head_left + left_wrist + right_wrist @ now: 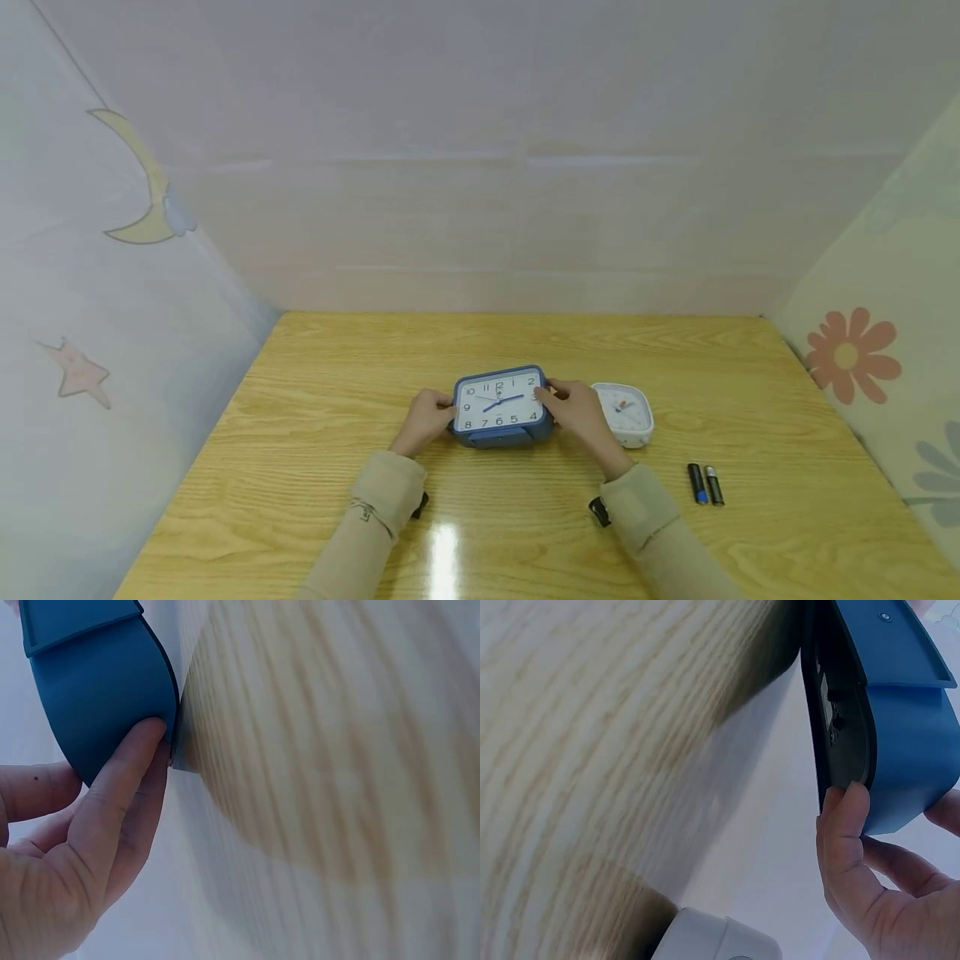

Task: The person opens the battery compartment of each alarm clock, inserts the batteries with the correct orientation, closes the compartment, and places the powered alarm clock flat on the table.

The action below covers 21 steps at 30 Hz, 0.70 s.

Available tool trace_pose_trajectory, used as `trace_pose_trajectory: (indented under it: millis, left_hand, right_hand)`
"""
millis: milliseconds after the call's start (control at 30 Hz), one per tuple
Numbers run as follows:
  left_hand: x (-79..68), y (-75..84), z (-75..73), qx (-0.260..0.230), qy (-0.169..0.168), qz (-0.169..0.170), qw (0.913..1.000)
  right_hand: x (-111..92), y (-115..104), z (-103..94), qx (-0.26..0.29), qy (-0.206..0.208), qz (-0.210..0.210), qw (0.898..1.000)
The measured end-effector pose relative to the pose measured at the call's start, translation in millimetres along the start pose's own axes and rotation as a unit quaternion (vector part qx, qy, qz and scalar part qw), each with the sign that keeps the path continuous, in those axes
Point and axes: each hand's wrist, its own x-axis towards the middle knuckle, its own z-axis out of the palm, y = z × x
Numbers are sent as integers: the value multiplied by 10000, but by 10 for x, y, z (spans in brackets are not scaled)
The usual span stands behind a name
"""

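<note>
Between both hands is a blue alarm clock [495, 404] with a white dial, its face tipped up toward the head camera. My left hand [429, 417] grips its left end, thumb at the face edge and fingers on the blue casing [105, 690]. At the other end my right hand [577, 412] pinches the clock, thumb over the dial near the 3. In the right wrist view the fingers [847, 817] curl onto the rim of the black back [844, 727], which is raised off the table on that side.
A smaller white alarm clock [628, 417] lies just right of my right hand, partly behind the wrist. Two batteries [697, 483] lie side by side farther right on the wooden table [315, 367]. Printed cloth walls [480, 233] stand around the table's back and sides.
</note>
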Motion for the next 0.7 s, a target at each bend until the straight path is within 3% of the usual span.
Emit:
trace_pose_trajectory:
  millis: [700]
  left_hand:
    - [-27,41,39,54,-139,57,9999]
  right_hand:
    - [24,-35,-47,-139,407,-115,9990]
